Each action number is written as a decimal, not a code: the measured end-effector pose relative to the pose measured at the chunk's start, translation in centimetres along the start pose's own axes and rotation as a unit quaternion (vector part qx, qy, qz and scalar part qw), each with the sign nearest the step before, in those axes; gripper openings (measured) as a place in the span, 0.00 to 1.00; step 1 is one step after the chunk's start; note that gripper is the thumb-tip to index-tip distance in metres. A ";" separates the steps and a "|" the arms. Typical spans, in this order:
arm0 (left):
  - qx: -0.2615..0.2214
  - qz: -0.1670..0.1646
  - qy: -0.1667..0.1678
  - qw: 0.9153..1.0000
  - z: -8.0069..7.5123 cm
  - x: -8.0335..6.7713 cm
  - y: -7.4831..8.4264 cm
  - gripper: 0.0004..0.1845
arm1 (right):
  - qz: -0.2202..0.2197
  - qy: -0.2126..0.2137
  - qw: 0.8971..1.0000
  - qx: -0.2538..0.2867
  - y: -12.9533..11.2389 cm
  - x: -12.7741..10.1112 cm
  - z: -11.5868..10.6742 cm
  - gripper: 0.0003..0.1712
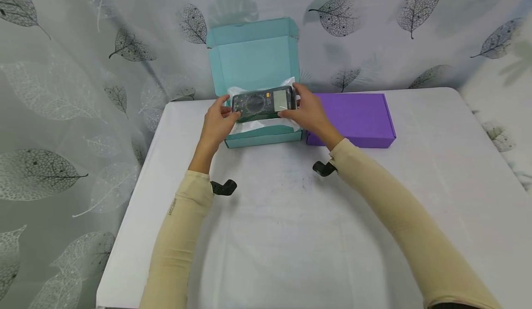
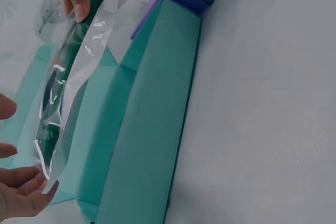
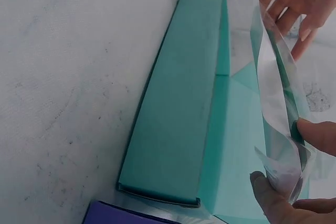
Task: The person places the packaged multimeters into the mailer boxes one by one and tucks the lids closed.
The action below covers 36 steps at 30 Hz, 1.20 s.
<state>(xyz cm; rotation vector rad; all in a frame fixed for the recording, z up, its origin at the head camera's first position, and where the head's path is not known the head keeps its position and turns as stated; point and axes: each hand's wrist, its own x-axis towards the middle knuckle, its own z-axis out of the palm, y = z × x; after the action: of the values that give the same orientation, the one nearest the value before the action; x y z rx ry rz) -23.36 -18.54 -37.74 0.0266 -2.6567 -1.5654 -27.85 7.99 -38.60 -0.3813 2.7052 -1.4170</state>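
Observation:
A dark multimeter (image 1: 255, 104) with a round dial and a pale display lies in a clear plastic bag (image 1: 266, 124), over an open teal box (image 1: 266, 139). My left hand (image 1: 217, 120) holds its left end, thumb at the near corner. At the display end my right hand (image 1: 308, 109) grips it, thumb in front and fingers at the far edge. Seen from the left wrist, the bagged multimeter (image 2: 79, 40) is tilted above the box's front wall (image 2: 152, 114). In the right wrist view, the right thumb (image 3: 317, 136) presses on the bag.
The teal lid (image 1: 253, 64) stands raised at the back, before a leaf-patterned curtain (image 1: 336, 15). A closed purple box (image 1: 353, 115) sits right beside the teal one. White cloth covers the table (image 1: 282, 235). A small black camera mount (image 1: 224, 187) juts from the left sleeve.

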 end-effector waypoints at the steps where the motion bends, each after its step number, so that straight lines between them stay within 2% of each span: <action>1: -0.001 -0.006 -0.003 1.000 0.0 0.2 -0.1 0.36 | 0.005 -0.005 1.000 -0.003 0.1 0.3 0.2 0.56; 8: -0.001 -0.038 -0.025 0.999 1.0 1.6 -1.6 0.37 | 0.016 -0.018 0.999 -0.024 0.9 1.1 0.9 0.55; 15: 0.012 -0.051 -0.042 0.998 1.5 1.9 -2.2 0.39 | 0.011 -0.038 0.999 -0.030 1.4 1.8 1.8 0.55; 24: 0.069 -0.081 -0.090 0.990 1.9 2.1 -2.1 0.43 | 0.030 -0.073 0.996 -0.045 2.4 2.7 3.0 0.55; 31: 0.111 -0.099 -0.143 0.978 2.5 2.5 -1.4 0.48 | 0.020 -0.090 0.994 -0.059 2.5 3.0 3.8 0.35; 36: 0.118 -0.103 -0.155 0.976 2.6 2.5 -1.1 0.50 | 0.012 -0.096 0.993 -0.068 2.3 3.2 4.2 0.32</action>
<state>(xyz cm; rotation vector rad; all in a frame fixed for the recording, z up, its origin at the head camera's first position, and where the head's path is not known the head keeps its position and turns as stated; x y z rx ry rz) -26.02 -16.91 -39.89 0.0764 -3.1651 -1.3939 -30.63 5.09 -42.71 -0.4671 2.6463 -1.1291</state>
